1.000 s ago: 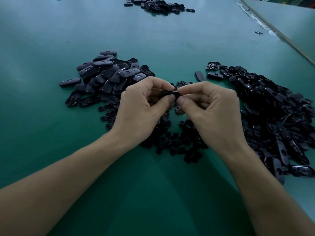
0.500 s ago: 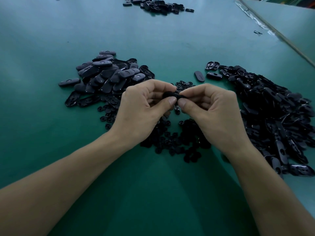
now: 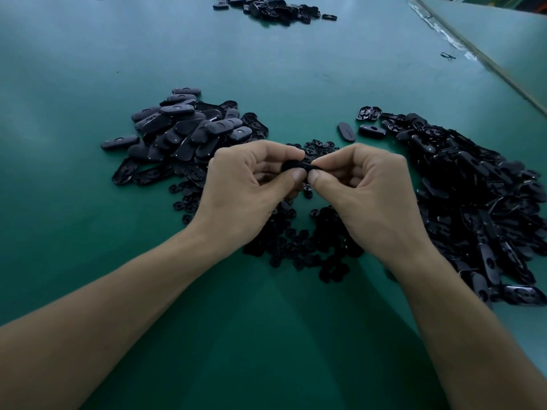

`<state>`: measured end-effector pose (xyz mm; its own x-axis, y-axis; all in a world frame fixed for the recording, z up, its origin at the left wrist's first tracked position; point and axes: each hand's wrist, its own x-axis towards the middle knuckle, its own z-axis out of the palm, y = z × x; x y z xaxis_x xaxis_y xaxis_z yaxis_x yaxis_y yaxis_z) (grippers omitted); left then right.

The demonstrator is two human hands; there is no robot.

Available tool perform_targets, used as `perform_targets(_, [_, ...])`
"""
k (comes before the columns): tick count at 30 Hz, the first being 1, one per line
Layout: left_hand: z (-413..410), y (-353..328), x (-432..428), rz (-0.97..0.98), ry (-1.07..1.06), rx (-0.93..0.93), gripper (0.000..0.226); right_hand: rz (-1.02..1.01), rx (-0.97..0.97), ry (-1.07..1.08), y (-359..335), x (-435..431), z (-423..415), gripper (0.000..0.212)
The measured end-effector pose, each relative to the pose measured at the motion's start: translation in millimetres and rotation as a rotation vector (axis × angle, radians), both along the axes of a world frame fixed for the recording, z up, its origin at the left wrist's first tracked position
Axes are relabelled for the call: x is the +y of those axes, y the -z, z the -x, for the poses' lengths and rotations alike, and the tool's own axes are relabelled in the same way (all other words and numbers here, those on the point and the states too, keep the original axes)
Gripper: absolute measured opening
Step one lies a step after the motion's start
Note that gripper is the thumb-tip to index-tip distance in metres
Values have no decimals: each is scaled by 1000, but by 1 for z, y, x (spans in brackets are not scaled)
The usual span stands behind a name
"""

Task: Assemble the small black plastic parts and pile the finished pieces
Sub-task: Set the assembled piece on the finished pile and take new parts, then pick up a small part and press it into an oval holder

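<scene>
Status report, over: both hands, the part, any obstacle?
Left hand and right hand both pinch one black part over the small round pieces. Closed ovals piled left, open shells right. Nothing in the way.

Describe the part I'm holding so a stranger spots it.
On the green table, a left pile and right pile flank a scatter of bits. Above it the left hand and right hand meet, pinching the part: the only one off the table.

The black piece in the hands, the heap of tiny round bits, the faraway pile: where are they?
black piece [image 3: 296, 166], head view, its visible top edge.
heap of tiny round bits [image 3: 305, 247], head view, its near middle.
faraway pile [image 3: 275, 8], head view, its middle.
</scene>
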<state>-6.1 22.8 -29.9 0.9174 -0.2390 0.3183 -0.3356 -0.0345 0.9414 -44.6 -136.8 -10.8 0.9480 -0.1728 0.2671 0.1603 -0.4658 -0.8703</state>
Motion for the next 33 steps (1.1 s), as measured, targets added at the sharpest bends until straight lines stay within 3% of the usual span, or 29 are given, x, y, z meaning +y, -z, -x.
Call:
perform_targets(15, [1,2,1,29,-35,17,26,-43,80,-37,-5,-3,-1,15])
perform_targets(18, [-3,5,2,87,-93,23,17,105,92,57,-8,-12,-10,16])
perform_targets(23, [-4,5,2,170,-159,84,19,611,243,228,-12,-44,-46,45])
perform_targets(28, [-8,4,3,151,-289,136,66,800,485,238,-5,-62,-75,62])
perform_targets(33, [-12,2,5,204,-345,210,94,801,390,285,-6,-62,-77,45])
